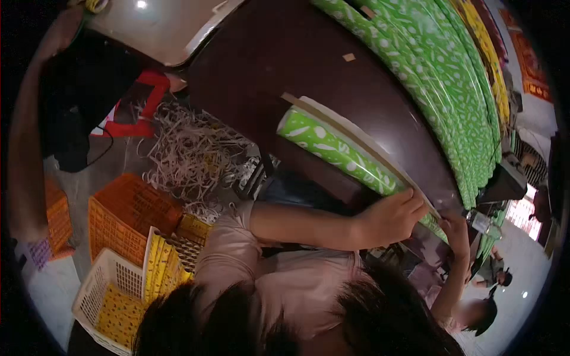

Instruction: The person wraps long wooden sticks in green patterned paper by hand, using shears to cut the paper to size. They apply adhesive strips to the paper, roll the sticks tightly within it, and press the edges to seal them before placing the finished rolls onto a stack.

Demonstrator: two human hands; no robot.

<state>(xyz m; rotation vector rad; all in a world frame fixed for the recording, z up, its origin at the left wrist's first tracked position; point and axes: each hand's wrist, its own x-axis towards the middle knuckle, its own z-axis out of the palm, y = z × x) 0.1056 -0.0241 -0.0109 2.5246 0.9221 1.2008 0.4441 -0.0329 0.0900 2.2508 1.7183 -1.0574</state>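
A roll of glossy green sheet [332, 146] printed with white shapes lies on the dark table [249, 59]. Along its upper side runs a long narrow brown strip [356, 138] with a pale edge. My left hand [396, 218] reaches across in front of my body, its fingers closed on the strip near the roll's right part. Farther right, my right hand [454, 230] has its fingers bent around the strip's far end; the exact grip is partly hidden. More green sheet shows beneath and between my hands.
Several long green rolls [427, 77] lie along the table's far side, with yellow ones [484, 53] behind. Paper shreds [190, 148], an orange crate [124, 213] and a white basket [107, 267] are on the floor at left. Another person's arm [27, 136] is at far left; other people are at right.
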